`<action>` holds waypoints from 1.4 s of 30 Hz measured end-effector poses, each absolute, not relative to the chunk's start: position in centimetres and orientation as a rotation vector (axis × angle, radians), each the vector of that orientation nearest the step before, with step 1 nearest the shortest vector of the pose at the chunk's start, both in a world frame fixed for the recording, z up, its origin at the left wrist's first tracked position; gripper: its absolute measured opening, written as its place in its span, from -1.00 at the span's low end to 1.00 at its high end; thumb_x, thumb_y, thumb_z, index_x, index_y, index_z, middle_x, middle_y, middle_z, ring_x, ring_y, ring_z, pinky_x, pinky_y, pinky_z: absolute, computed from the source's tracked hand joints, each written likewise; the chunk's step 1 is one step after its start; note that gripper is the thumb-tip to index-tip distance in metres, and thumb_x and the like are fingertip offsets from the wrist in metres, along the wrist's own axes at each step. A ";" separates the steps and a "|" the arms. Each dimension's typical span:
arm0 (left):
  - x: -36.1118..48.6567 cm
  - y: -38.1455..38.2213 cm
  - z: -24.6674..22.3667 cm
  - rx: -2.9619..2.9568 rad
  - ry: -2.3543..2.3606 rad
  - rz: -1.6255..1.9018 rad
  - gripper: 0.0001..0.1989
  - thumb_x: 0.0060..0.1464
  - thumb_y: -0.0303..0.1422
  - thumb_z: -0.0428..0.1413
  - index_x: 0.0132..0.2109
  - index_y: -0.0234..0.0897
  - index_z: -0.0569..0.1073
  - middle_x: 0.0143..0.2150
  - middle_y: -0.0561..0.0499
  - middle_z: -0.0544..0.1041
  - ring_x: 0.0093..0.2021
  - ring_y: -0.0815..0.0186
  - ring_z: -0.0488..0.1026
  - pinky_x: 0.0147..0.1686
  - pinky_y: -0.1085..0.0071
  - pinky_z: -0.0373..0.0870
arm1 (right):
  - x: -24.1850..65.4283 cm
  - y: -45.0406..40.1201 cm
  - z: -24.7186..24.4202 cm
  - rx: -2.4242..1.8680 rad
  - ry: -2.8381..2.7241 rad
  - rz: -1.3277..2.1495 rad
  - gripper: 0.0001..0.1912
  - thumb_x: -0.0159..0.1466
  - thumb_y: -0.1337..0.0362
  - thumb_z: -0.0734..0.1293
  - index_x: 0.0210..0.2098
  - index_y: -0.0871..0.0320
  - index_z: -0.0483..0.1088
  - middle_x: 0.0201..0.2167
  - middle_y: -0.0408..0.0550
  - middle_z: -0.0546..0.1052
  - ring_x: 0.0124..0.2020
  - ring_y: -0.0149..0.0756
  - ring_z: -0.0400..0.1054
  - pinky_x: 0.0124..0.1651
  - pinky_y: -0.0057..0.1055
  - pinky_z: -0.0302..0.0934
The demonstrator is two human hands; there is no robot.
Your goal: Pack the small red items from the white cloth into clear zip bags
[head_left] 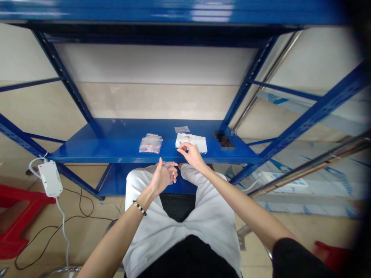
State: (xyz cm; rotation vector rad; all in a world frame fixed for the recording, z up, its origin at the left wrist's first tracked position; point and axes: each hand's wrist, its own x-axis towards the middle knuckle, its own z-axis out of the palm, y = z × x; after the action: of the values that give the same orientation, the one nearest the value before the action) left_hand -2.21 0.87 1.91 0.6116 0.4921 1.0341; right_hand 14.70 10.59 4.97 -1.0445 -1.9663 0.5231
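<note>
My left hand [162, 178] is over my lap, just in front of the shelf edge, thumb raised and fingers curled. What looks like a small clear plastic bag [169, 163] shows at its fingers, partly hidden. My right hand [190, 153] is at the near edge of a white sheet [199, 142], with thumb and fingertips pinched together. Whatever is in that pinch is too small to make out. Several small reddish bits [188, 136] lie on the sheet. To the left, a stack of clear zip bags [150, 143] with pinkish contents rests on the blue shelf [121, 135].
Behind the sheet lies a flat clear bag [181, 129]. A dark pixelated object [223, 139] is at the shelf's right. Blue uprights [67, 83] frame both sides, with a beam [116, 15] overhead. A white power strip [50, 178] hangs at left, near a red stool [17, 220].
</note>
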 end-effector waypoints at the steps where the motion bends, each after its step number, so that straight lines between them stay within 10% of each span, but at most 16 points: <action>1: -2.1 0.8 1.8 0.629 0.498 1.024 -0.28 0.12 0.24 -0.19 -0.11 -0.33 0.46 -0.44 0.00 0.33 -0.43 0.32 0.33 -0.43 0.40 0.31 | 14.7 9.1 5.1 -1.031 -1.924 0.608 -0.88 0.24 0.22 0.35 -0.38 0.14 0.47 -0.42 -0.09 0.54 -0.38 -0.28 0.37 -0.27 -0.35 0.18; 24: 0.7 -0.6 -1.8 0.841 0.506 0.708 -0.42 0.15 0.11 -0.01 -0.07 -0.35 0.50 -0.16 -0.21 0.52 -0.05 0.13 0.45 -0.11 0.28 0.36 | 18.7 0.6 1.7 -1.059 -1.795 0.868 -0.84 0.24 0.15 0.38 -0.34 0.10 0.53 -0.37 -0.09 0.57 -0.34 -0.26 0.36 -0.31 -0.34 0.12; 33: 0.6 -0.8 -0.4 0.634 0.406 0.688 -0.36 0.22 0.10 -0.13 -0.04 -0.43 0.48 -0.12 -0.30 0.54 -0.06 0.07 0.49 -0.07 0.19 0.37 | 18.7 0.9 1.5 -0.897 -1.969 0.720 -0.82 0.29 0.13 0.35 -0.32 0.10 0.51 -0.13 -0.01 0.47 -0.04 -0.16 0.32 0.06 -0.19 0.16; 42: 0.5 -1.2 -0.5 0.516 0.396 0.697 -0.33 0.25 0.08 -0.20 0.01 -0.45 0.46 -0.12 -0.30 0.55 -0.07 0.02 0.51 -0.07 0.11 0.39 | 18.4 0.9 1.5 -0.856 -1.949 0.837 -0.73 0.38 0.16 0.22 -0.38 0.13 0.41 -0.14 0.01 0.46 -0.03 -0.19 0.32 0.03 -0.24 0.20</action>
State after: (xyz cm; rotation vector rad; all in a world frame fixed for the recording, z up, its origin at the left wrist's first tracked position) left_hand 0.53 -1.23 -0.52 0.5164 0.3964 0.6969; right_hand 18.45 0.87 1.49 -0.8563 -1.9493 0.8372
